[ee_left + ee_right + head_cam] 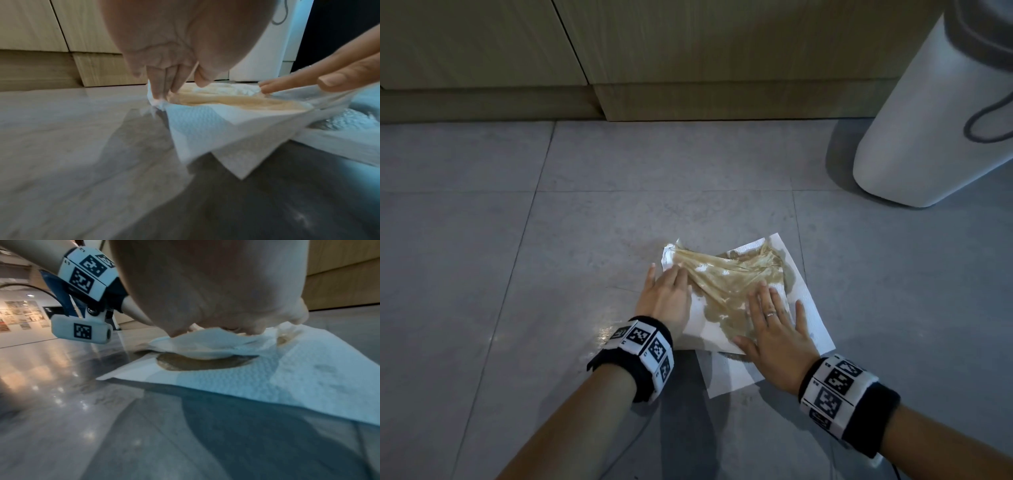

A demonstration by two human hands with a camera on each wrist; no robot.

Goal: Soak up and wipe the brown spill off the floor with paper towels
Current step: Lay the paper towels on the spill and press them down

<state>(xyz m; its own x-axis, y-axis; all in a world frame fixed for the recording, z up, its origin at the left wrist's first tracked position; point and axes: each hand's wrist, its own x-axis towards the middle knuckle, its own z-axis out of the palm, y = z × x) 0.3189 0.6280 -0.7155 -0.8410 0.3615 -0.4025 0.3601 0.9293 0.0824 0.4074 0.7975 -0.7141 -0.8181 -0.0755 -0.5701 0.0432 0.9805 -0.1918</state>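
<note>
White paper towels point(808, 294) lie on the grey tile floor point(482, 240), with a second sheet point(726, 377) sticking out underneath near me. Their middle is soaked brown and wrinkled point(729, 277). My left hand point(666, 291) presses the towel's left side with straight fingers point(160, 87), and its thumb touches the soaked part. My right hand point(774, 322) lies flat on the right side with fingers spread. The right wrist view shows a brown wet patch point(197, 363) under a raised fold beneath my right hand point(216, 296). A wet sheen point(606, 329) marks the floor left of the towels.
Wooden cabinet fronts point(688, 51) and their plinth run along the far side. A white rounded appliance point(928, 137) with a grey cord loop stands at the far right. Bare tiles stretch to the left and between the towels and cabinets.
</note>
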